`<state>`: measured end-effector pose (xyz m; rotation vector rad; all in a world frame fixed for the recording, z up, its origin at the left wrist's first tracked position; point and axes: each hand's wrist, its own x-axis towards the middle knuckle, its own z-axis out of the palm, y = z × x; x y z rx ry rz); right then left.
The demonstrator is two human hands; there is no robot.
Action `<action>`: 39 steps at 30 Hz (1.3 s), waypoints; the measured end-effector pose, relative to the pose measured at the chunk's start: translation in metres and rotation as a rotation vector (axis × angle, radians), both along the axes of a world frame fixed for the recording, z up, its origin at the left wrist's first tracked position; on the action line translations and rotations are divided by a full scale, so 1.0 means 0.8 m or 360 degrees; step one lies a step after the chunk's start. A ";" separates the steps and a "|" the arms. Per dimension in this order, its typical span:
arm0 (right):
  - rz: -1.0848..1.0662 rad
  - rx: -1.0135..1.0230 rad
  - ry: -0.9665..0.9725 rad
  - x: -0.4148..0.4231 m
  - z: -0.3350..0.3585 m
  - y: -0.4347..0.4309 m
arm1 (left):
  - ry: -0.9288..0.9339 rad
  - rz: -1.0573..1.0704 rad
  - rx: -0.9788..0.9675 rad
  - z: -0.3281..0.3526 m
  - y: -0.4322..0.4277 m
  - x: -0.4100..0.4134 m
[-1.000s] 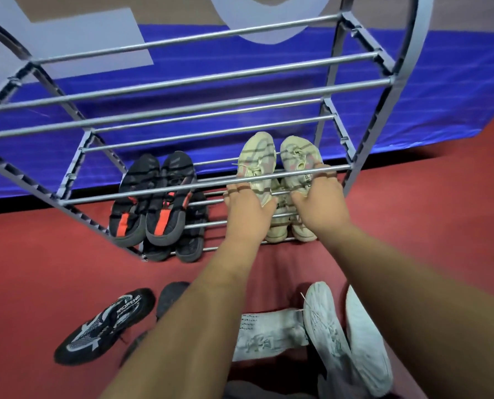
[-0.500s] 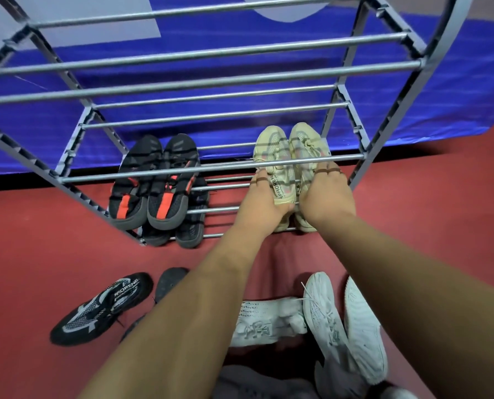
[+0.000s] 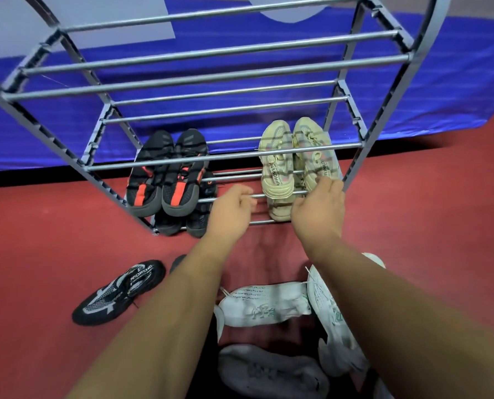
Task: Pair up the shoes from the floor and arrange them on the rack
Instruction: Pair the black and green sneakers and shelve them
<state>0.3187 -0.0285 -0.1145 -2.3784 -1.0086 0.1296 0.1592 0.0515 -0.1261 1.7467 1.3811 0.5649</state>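
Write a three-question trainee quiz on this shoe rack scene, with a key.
1. True or false: on the rack, the beige pair sits to the right of the black-and-orange pair.
2. The black-and-white shoe lies: A) on the top shelf, B) on the floor, C) in a hand.
3. Fill in: the shoe between the forearms, lying sideways, is ___ in colour.

Key: 1 true; 2 B; 3 white.
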 end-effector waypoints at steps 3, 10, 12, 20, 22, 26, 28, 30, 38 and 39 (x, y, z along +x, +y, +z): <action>0.0033 -0.0094 0.0212 -0.027 -0.020 -0.011 | 0.0082 0.0043 -0.0205 -0.031 -0.029 -0.065; 0.0948 -0.0960 0.0428 -0.107 -0.079 -0.047 | 0.0696 0.0357 -0.0141 -0.086 -0.098 -0.188; 0.1074 -0.1109 0.0374 -0.129 -0.089 -0.062 | 0.0953 0.0316 -0.0217 -0.099 -0.121 -0.210; 0.1196 -0.1315 0.0341 -0.160 -0.120 -0.116 | 0.0995 0.0164 -0.0510 -0.125 -0.146 -0.258; 0.1220 -0.1326 0.0312 -0.161 -0.122 -0.121 | 0.1058 0.0179 -0.0516 -0.131 -0.137 -0.268; 0.1276 -0.1344 0.0254 -0.165 -0.126 -0.122 | 0.1425 0.0085 -0.0356 -0.124 -0.132 -0.285; 0.1304 -0.1337 0.0227 -0.166 -0.127 -0.120 | 0.1534 0.0003 -0.0393 -0.119 -0.126 -0.292; 0.1273 -0.1313 0.0260 -0.168 -0.125 -0.117 | 0.1490 -0.0023 -0.0574 -0.118 -0.125 -0.299; 0.0988 -0.0651 0.0942 -0.179 -0.096 -0.083 | 0.0869 -0.0112 0.0519 -0.113 -0.135 -0.300; 0.0988 -0.0618 0.1003 -0.178 -0.093 -0.077 | 0.0888 -0.0141 0.0657 -0.108 -0.131 -0.295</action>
